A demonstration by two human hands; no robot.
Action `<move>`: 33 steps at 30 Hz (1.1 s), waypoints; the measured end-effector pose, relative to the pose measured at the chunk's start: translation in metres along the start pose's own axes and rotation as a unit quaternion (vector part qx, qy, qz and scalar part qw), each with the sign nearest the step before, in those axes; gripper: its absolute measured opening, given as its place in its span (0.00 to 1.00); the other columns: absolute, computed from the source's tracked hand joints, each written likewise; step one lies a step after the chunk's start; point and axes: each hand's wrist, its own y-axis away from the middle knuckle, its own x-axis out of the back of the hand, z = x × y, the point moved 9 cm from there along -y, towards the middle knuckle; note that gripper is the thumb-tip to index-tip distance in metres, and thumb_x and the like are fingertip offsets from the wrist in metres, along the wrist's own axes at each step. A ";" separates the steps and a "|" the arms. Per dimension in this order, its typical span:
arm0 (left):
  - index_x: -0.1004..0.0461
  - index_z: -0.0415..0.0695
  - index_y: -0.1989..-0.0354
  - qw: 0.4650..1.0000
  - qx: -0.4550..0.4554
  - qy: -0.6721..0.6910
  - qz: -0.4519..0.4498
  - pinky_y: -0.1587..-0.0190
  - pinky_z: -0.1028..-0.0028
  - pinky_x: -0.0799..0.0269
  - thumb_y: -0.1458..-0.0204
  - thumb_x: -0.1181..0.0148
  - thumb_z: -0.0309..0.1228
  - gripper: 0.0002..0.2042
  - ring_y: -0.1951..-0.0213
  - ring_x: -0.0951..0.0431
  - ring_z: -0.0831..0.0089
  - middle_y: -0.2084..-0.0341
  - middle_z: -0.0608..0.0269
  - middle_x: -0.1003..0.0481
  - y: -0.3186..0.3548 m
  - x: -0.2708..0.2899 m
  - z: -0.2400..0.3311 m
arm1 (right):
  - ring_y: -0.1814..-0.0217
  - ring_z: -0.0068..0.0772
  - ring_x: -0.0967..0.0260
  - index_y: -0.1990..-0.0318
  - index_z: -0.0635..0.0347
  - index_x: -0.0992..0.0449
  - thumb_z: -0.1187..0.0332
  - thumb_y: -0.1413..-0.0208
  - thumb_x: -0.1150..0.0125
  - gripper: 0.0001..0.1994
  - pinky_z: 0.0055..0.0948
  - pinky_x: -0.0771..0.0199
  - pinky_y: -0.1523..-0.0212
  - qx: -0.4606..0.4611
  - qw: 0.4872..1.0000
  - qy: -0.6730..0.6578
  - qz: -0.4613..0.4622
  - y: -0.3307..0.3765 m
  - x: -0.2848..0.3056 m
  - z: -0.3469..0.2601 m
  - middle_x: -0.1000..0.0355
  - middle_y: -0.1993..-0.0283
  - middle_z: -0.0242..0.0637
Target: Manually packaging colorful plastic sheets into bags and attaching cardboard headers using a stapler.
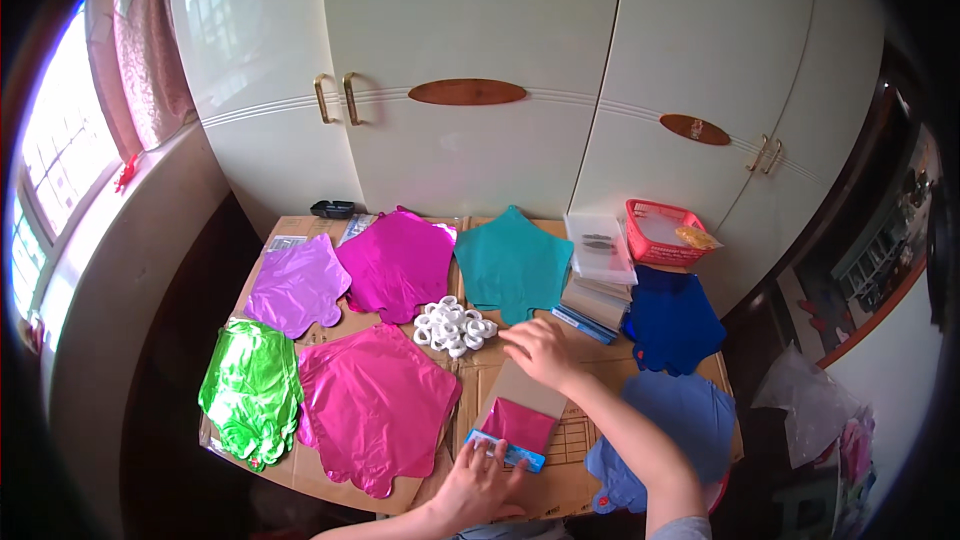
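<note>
Head view: flat foil balloons, pink (375, 408), magenta (398, 262), teal (513, 262), cover my cardboard-lined tabletop (585, 440). Near its front edge lies a brown packet (520, 410) showing folded pink foil. My left hand (480, 480) rests spread on its lower end; my right hand (540, 350), fingers loosely open, touches its top, beside white rings (455, 325).

Left hand (482, 480) flat on packet (512, 432), right hand (540, 350) near white rings (455, 326)

Behind: white wardrobe (480, 60), red basket (662, 233), clear box (598, 245). Spread flat: teal balloon (512, 262), green balloon (250, 388), purple balloon (298, 285).
</note>
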 end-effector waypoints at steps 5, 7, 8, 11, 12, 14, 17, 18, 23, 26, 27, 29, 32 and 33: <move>0.34 0.52 0.44 0.998 0.042 -0.036 0.010 0.48 0.44 0.38 0.57 0.48 0.63 0.35 0.53 0.30 0.40 0.50 0.36 0.33 -0.011 -0.001 0.014 | 0.58 0.33 0.32 0.70 0.51 0.21 0.67 0.56 0.34 0.05 0.35 0.35 0.56 0.008 0.999 0.036 0.024 -0.039 -0.016 -0.008 0.29 0.64 0.27; 0.34 0.52 0.44 0.999 0.041 -0.026 0.021 0.48 0.44 0.38 0.58 0.47 0.64 0.36 0.53 0.30 0.40 0.49 0.36 0.34 -0.011 0.001 0.014 | 0.57 0.32 0.33 0.71 0.51 0.21 0.67 0.57 0.34 0.05 0.35 0.36 0.56 0.007 0.998 0.060 -0.001 -0.043 -0.022 -0.016 0.30 0.64 0.26; 0.34 0.52 0.44 0.999 0.037 -0.027 0.022 0.48 0.44 0.38 0.58 0.47 0.64 0.36 0.53 0.30 0.40 0.49 0.36 0.34 -0.011 0.002 0.014 | 0.55 0.30 0.34 0.72 0.51 0.21 0.66 0.57 0.33 0.04 0.36 0.37 0.55 -0.008 0.997 0.071 0.003 -0.044 -0.027 -0.008 0.30 0.63 0.25; 0.34 0.52 0.44 0.999 0.040 -0.023 0.018 0.48 0.44 0.38 0.58 0.47 0.63 0.36 0.53 0.30 0.40 0.49 0.36 0.34 -0.011 0.001 0.013 | 0.57 0.29 0.33 0.74 0.49 0.22 0.64 0.56 0.34 0.03 0.35 0.38 0.57 0.017 0.998 0.008 0.062 -0.044 -0.010 -0.014 0.30 0.64 0.25; 0.34 0.52 0.44 0.999 0.040 -0.018 0.014 0.47 0.44 0.38 0.58 0.47 0.63 0.36 0.53 0.30 0.40 0.49 0.36 0.34 -0.010 0.000 0.013 | 0.57 0.29 0.33 0.74 0.49 0.22 0.65 0.56 0.34 0.03 0.35 0.38 0.57 0.024 0.998 0.009 0.063 -0.039 -0.001 -0.018 0.30 0.64 0.25; 0.34 0.52 0.44 0.999 0.046 -0.022 0.010 0.47 0.44 0.39 0.57 0.47 0.63 0.36 0.53 0.30 0.40 0.49 0.36 0.34 -0.006 0.000 0.011 | 0.57 0.29 0.33 0.73 0.48 0.22 0.65 0.55 0.35 0.02 0.34 0.38 0.57 0.042 0.997 0.004 0.058 -0.029 0.023 -0.036 0.30 0.64 0.25; 0.34 0.52 0.43 0.999 0.048 -0.022 0.003 0.47 0.44 0.39 0.57 0.47 0.62 0.35 0.53 0.30 0.40 0.49 0.36 0.34 -0.007 0.000 0.011 | 0.56 0.30 0.33 0.74 0.51 0.22 0.66 0.57 0.33 0.04 0.34 0.37 0.56 0.089 0.992 0.085 -0.028 0.004 0.042 -0.056 0.30 0.63 0.25; 0.35 0.52 0.43 0.999 0.043 -0.021 0.001 0.47 0.44 0.39 0.56 0.48 0.62 0.35 0.53 0.30 0.40 0.49 0.37 0.34 -0.009 0.000 0.012 | 0.56 0.31 0.33 0.72 0.51 0.22 0.67 0.57 0.33 0.04 0.34 0.36 0.57 0.090 0.990 0.083 -0.063 0.018 0.042 -0.052 0.30 0.63 0.27; 0.35 0.51 0.43 0.999 0.044 -0.014 0.012 0.47 0.45 0.39 0.56 0.47 0.61 0.35 0.53 0.30 0.40 0.48 0.37 0.34 -0.009 0.000 0.012 | 0.57 0.41 0.31 0.60 0.55 0.29 0.70 0.56 0.33 0.15 0.39 0.31 0.59 -0.071 0.984 -0.048 -0.156 0.069 0.025 -0.029 0.33 0.60 0.36; 0.35 0.51 0.43 0.999 0.047 0.003 0.006 0.47 0.45 0.39 0.56 0.47 0.61 0.35 0.52 0.30 0.39 0.48 0.37 0.35 -0.005 -0.006 0.011 | 0.54 0.49 0.32 0.56 0.57 0.37 0.70 0.58 0.32 0.23 0.41 0.30 0.57 -0.138 0.973 -0.056 -0.177 0.079 0.016 -0.008 0.35 0.56 0.40; 0.35 0.51 0.43 0.999 0.046 0.003 0.005 0.47 0.45 0.39 0.56 0.47 0.61 0.35 0.52 0.30 0.39 0.48 0.36 0.35 -0.006 -0.005 0.011 | 0.53 0.48 0.32 0.56 0.57 0.38 0.69 0.58 0.31 0.23 0.41 0.30 0.55 -0.148 0.971 -0.055 -0.179 0.079 0.015 -0.003 0.36 0.56 0.41; 0.35 0.51 0.43 0.999 0.046 0.003 0.002 0.47 0.44 0.39 0.56 0.47 0.61 0.35 0.52 0.31 0.39 0.48 0.36 0.35 -0.006 -0.005 0.011 | 0.51 0.48 0.33 0.55 0.58 0.37 0.68 0.59 0.31 0.24 0.41 0.30 0.54 -0.129 0.974 -0.072 -0.171 0.069 0.017 -0.005 0.36 0.55 0.41; 0.35 0.52 0.43 0.999 0.044 -0.001 0.004 0.47 0.44 0.39 0.55 0.47 0.61 0.35 0.52 0.31 0.39 0.48 0.36 0.35 -0.006 -0.005 0.011 | 0.48 0.47 0.34 0.52 0.57 0.37 0.66 0.59 0.31 0.26 0.39 0.31 0.51 -0.100 0.976 -0.078 -0.178 0.065 0.012 -0.013 0.37 0.53 0.42; 0.35 0.52 0.42 0.999 0.044 0.000 0.004 0.47 0.44 0.40 0.55 0.47 0.61 0.35 0.51 0.31 0.38 0.47 0.36 0.35 -0.005 -0.006 0.011 | 0.47 0.47 0.35 0.51 0.57 0.36 0.65 0.59 0.31 0.27 0.38 0.31 0.50 -0.092 0.975 -0.080 -0.186 0.066 0.008 -0.015 0.37 0.52 0.42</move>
